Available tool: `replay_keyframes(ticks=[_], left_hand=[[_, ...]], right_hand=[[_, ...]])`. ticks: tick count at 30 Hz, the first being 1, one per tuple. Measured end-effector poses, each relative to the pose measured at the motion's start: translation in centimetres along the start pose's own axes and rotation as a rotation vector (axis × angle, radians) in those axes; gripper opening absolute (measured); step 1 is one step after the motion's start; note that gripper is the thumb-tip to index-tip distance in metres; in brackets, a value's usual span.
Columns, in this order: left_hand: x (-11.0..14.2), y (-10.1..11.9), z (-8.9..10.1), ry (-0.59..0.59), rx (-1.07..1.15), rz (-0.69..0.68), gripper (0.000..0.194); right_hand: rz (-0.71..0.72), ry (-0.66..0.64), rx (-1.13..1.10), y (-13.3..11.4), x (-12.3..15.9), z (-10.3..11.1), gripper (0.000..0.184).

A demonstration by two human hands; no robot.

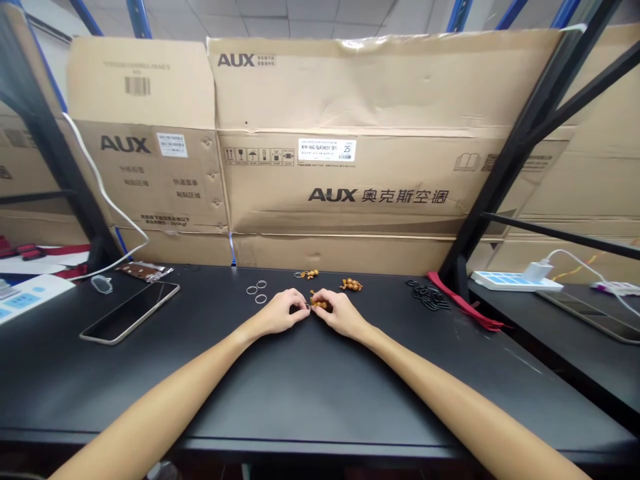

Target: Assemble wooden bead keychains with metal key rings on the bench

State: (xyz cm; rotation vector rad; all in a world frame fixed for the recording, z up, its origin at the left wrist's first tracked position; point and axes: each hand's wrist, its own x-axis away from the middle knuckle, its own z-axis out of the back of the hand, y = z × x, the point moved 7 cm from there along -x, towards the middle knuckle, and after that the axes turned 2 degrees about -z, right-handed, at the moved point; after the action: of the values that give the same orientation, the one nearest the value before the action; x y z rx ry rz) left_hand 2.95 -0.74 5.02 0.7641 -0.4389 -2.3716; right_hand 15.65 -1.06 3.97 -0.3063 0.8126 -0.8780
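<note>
Brown and shiny, the bead charm point(320, 304) sits in the curl of the right hand point(343, 313), whose thumb and first finger are pinched close at the tips. On the left hand point(284, 312) the tips are pinched close too, and they look to be on the edge of a thin ring point(309, 305), just left of the charm. That spot is tiny from my far-off seat, so I can't tell if ring and charm are joined.

I worry most about the tips. If one pinch goes loose, the ring could slip away, because it is so thin. If they press too hard, it could pop off onto the black table point(320, 387). The round beads could roll out as well, since I think the fingers only cup them.

I see the charm partly hidden by the right fingers, close to both sets of tips; I can't see the left ones touch it.

Further out, I see another charm point(313, 274) with its own ring behind the held charm, and a little bunch of charms point(351, 285) behind it to the right. Three loose rings point(261, 299) lie to its left. Black curved pieces point(431, 298) lie well to its right, and a phone point(131, 312) well to its left.
</note>
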Motion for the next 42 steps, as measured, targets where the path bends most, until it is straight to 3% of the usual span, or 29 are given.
replay_keyframes(ticks=[6, 12, 21, 27, 37, 42], left_hand=[[0.0, -0.2, -0.2, 0.005, -0.011, -0.014, 0.016], [0.0, -0.1, -0.2, -0.005, -0.046, -0.022, 0.016], [0.1, -0.2, -0.3, -0.002, -0.056, -0.020, 0.014], [0.0, -0.3, -0.2, -0.004, -0.046, -0.018, 0.015], [0.0, -0.2, -0.2, 0.011, -0.054, -0.036, 0.015], [-0.1, -0.3, -0.2, -0.002, -0.046, -0.040, 0.017]], right_hand=[[0.063, -0.043, -0.041, -1.1, 0.1, -0.3, 0.010], [-0.055, 0.052, 0.073, 0.8, -0.1, 0.2, 0.008], [0.063, -0.027, -0.016, -0.8, 0.2, -0.2, 0.011], [-0.045, 0.046, 0.062, 0.5, -0.1, 0.2, 0.008], [0.050, -0.019, -0.019, -0.9, 0.1, -0.1, 0.011], [-0.032, 0.041, 0.052, 0.2, -0.1, 0.2, 0.008]])
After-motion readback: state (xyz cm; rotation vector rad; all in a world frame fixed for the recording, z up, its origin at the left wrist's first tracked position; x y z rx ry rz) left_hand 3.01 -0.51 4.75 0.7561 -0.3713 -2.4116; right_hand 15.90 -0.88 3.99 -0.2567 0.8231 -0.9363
